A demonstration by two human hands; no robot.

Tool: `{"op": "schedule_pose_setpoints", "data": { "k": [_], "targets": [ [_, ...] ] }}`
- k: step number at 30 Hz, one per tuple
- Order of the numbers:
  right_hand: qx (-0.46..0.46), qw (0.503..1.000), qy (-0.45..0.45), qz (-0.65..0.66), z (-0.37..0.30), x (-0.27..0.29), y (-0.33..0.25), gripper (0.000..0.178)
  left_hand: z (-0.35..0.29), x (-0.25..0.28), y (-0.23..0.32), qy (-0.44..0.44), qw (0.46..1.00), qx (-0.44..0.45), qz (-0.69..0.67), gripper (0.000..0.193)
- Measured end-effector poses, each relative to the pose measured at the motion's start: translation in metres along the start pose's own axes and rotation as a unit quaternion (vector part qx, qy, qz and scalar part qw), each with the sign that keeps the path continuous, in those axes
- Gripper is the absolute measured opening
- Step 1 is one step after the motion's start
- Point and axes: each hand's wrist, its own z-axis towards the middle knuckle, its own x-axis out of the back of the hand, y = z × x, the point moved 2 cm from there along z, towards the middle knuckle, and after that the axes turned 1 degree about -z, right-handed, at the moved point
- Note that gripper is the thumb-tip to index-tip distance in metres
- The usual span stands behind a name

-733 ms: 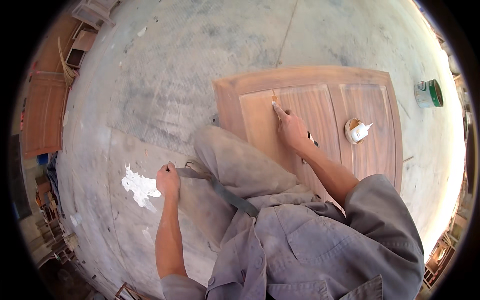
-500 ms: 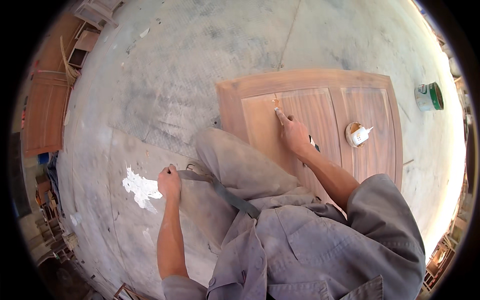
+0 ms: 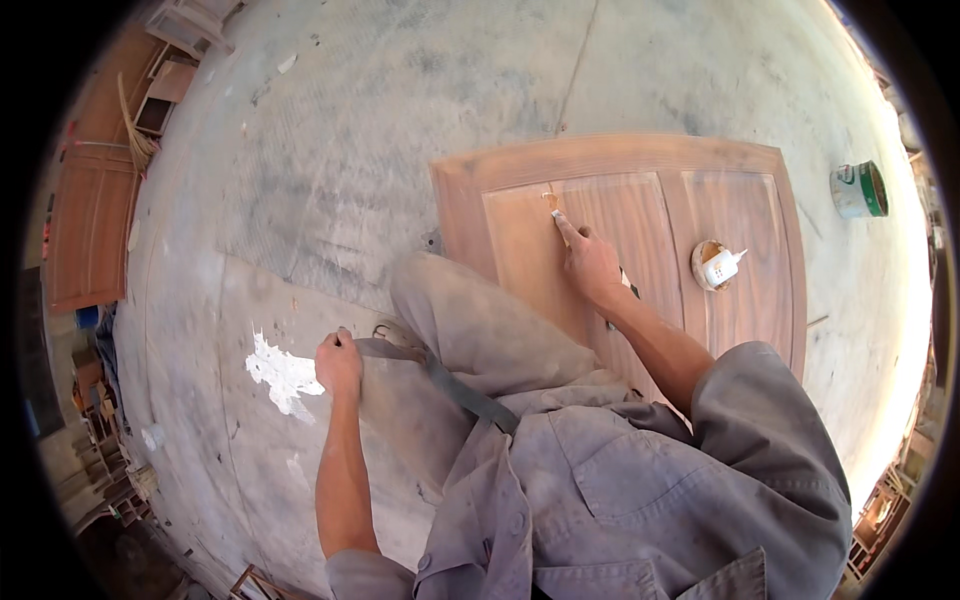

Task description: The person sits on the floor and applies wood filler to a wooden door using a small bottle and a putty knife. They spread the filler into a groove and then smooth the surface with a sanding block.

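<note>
On the brown wooden panel door [image 3: 530,165], my right hand [image 3: 597,266] grips a small scraper [image 3: 557,214]. Its index finger is stretched along the tool, and the pale tip sits beside an orange-brown filler patch [image 3: 550,199] with a white mark. My left hand [image 3: 340,362] is closed above my bent leg, next to a white splash [image 3: 282,375] on the floor; what its fingers hold, if anything, is hidden. A dark grey strap [image 3: 470,398] runs from my waist toward that hand. A white squeeze bottle [image 3: 720,268] lies in a small round bowl [image 3: 700,262] on the door.
Right of the door stands a white and green bucket [image 3: 858,190]. The grey concrete floor [image 3: 370,110] has a long seam. At the left edge are another wooden panel [image 3: 95,225], a straw broom [image 3: 138,140] and stacked wooden pieces. A pale wooden stool [image 3: 195,22] is at far left.
The right hand and scraper tip have shifted slightly right and up from the door's filler patch. The left hand has stayed in place.
</note>
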Motion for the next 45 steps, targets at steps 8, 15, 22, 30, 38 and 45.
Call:
{"op": "schedule_pose_setpoints", "data": {
  "k": [8, 15, 22, 30, 38, 45],
  "targets": [
    [0.002, 1.0, 0.022, 0.001, 0.013, -0.005, 0.004, 0.054, 0.005, -0.001, 0.002, 0.0, 1.0, -0.004, 0.003, 0.046],
    [0.049, 0.997, 0.033, 0.042, 0.027, 0.008, 0.007, 0.049, 0.004, -0.002, -0.001, 0.002, 1.0, -0.004, 0.007, 0.045],
    [0.228, 0.972, -0.036, 0.045, 0.066, 0.049, 0.073, 0.048, 0.007, -0.003, -0.003, 0.001, 1.0, -0.011, -0.01, 0.043],
    [0.343, 0.929, -0.087, -0.104, 0.104, 0.056, 0.087, 0.056, 0.005, -0.004, -0.006, -0.001, 0.999, -0.015, -0.039, 0.04],
    [0.388, 0.904, -0.102, -0.149, 0.116, 0.061, 0.09, 0.063, 0.008, -0.006, -0.005, -0.017, 0.999, -0.009, -0.032, 0.038],
    [0.391, 0.88, -0.15, -0.225, 0.122, 0.083, 0.078, 0.062, 0.008, -0.016, 0.101, 0.049, 0.962, -0.246, -0.106, 0.04]
  ]
}}
